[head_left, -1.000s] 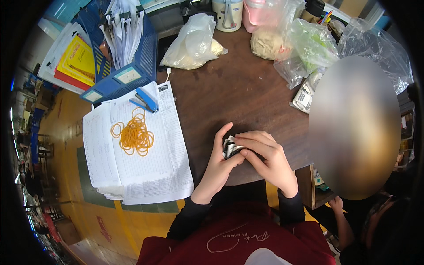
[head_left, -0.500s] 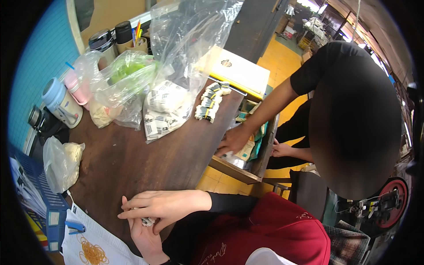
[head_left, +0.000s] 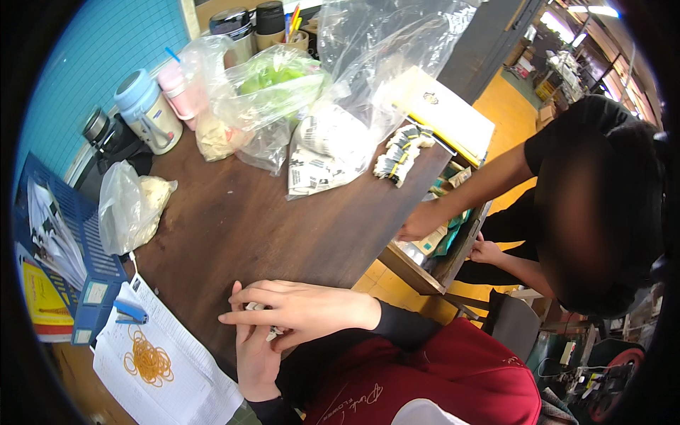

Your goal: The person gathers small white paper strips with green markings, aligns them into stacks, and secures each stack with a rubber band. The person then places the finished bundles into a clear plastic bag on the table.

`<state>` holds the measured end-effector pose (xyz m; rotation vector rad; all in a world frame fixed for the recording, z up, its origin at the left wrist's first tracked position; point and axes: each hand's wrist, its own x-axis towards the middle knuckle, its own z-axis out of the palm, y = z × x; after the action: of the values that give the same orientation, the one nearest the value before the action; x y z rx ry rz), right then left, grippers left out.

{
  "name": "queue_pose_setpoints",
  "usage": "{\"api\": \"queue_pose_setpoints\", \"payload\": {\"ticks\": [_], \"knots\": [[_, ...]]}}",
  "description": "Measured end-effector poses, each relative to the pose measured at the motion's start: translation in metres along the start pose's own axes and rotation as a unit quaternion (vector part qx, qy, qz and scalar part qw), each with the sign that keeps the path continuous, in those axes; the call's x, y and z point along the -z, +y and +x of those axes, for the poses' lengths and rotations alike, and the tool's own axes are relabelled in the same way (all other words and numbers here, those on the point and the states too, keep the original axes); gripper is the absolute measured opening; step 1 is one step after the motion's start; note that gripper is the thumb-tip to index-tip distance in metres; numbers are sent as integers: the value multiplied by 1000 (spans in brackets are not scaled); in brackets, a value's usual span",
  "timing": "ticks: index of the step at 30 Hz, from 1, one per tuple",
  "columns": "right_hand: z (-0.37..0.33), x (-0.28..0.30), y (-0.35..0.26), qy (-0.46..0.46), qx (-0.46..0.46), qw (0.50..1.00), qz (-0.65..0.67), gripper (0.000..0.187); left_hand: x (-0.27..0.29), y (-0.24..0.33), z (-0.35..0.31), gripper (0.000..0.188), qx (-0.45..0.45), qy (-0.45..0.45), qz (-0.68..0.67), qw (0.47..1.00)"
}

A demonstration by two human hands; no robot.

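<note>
The person's left hand [head_left: 257, 365] and right hand [head_left: 312, 309] meet by the desk's [head_left: 276, 234] near edge, a small whitish bundle [head_left: 274, 332] between them. The right fingers stretch over the left hand; whether either hand pinches the bundle cannot be told. Rubber bands [head_left: 149, 361] lie on papers [head_left: 195, 393] to the left.
</note>
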<state>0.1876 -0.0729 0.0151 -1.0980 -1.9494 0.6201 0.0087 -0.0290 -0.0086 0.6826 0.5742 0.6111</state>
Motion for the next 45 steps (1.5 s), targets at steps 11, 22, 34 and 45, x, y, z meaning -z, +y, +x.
{"api": "queue_pose_setpoints", "payload": {"ticks": [11, 22, 34, 45], "knots": [[1, 0, 1, -27, -34, 999, 19, 86, -7, 5, 0, 65, 21, -2, -11, 1000], [1, 14, -3, -49, -26, 997, 58, 64, -11, 11, -2, 100, 62, 5, 10, 998], [-16, 16, 16, 108, -11, 993, -54, 26, -27, 11, 15, 50, -177, 19, 525, 832], [-14, -7, 2, 24, -163, 933, -320, 62, -19, -13, 24, 37, -313, 158, 718, 601]]}}
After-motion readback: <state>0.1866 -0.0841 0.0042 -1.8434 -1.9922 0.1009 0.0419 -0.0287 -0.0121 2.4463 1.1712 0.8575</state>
